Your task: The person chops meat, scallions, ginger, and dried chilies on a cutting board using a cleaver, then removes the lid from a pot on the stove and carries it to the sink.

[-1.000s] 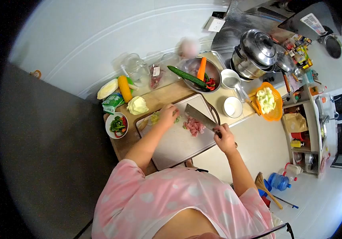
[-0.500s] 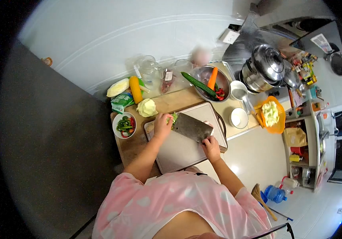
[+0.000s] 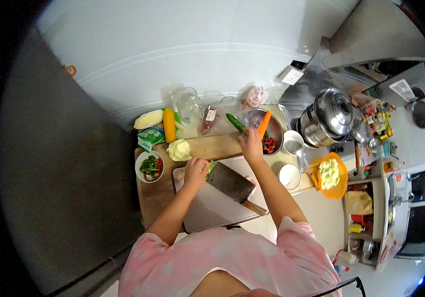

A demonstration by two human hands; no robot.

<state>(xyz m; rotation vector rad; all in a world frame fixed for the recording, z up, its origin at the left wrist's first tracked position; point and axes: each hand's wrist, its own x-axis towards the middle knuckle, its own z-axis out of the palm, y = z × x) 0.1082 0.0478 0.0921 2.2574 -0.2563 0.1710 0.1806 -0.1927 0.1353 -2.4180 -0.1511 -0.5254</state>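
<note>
My left hand (image 3: pixel 196 173) is curled at the far left of the cutting board (image 3: pixel 212 203), its fingertips closed on chopped green vegetable (image 3: pixel 209 169). Beside those fingers a cleaver (image 3: pixel 231 182) lies flat on the board, its wooden handle pointing toward my body and no hand on it. My right hand (image 3: pixel 252 143) reaches to the metal bowl (image 3: pixel 278 132), fingers closed over the lower part of a cucumber (image 3: pixel 234 122). Next to that hand a carrot (image 3: pixel 265 123) sticks up from the bowl, and red peppers (image 3: pixel 269 144) lie inside.
Left of the board stand a white bowl of cut peppers (image 3: pixel 149 167), a cabbage piece (image 3: pixel 179 150) and a yellow squash-like vegetable (image 3: pixel 169 125). To the right are a white cup (image 3: pixel 289 176), an orange basket (image 3: pixel 340 188) of pale pieces and a steel pot (image 3: pixel 321 123) on the stove.
My right hand has let go of the cleaver and moved up to the cucumber in the metal bowl. The cleaver now lies on the board. My left hand stays by the greens. The view has shifted.
</note>
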